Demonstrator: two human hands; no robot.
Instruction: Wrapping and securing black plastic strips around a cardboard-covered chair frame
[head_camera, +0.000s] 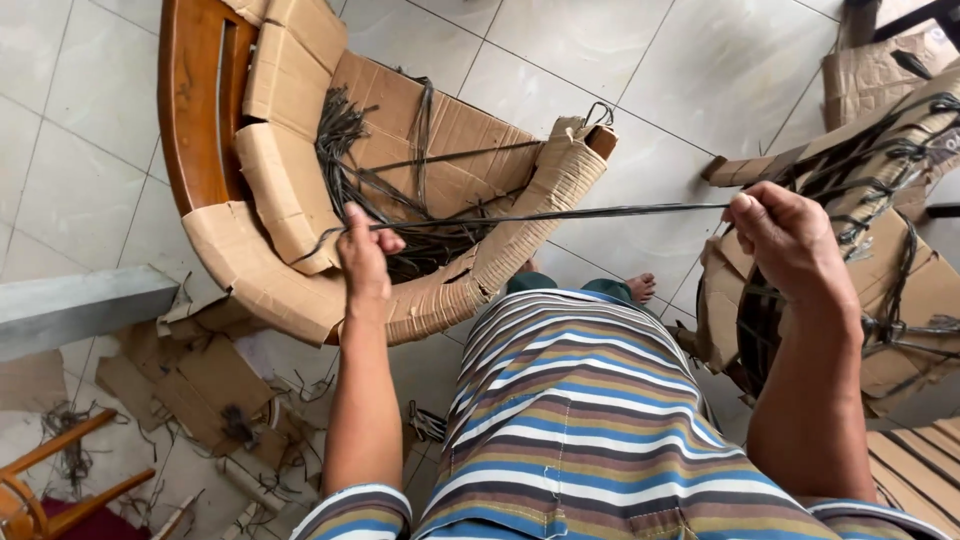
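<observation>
Seen from above, a person in a striped shirt (590, 420) stretches a thin dark strap (560, 213) between two bare hands. The left hand (365, 255) is clenched around one end of the strap, thumb on top, just in front of a curved wooden chair (195, 100) wrapped in cardboard (290, 100). The right hand (790, 240) pinches the other end between thumb and fingers, beside a second cardboard-wrapped piece of furniture (900, 300) bound with more dark strapping. The strap runs nearly level from left to right across the view, its long axis sideways to the person's body, pulled straight and taut above the tiled floor (620, 60). Past the left hand, a loose tail of it droops toward a tangle of similar dark straps (370, 170) lying in the chair's seat. Judging from this, the strap could slip out of the right hand's light pinch if pulled harder, or its tail could snag in the tangle and drag other straps along. A bare foot (641, 287) shows on the tiles below, and cardboard scraps (190, 385) and strap offcuts litter the floor at lower left.
</observation>
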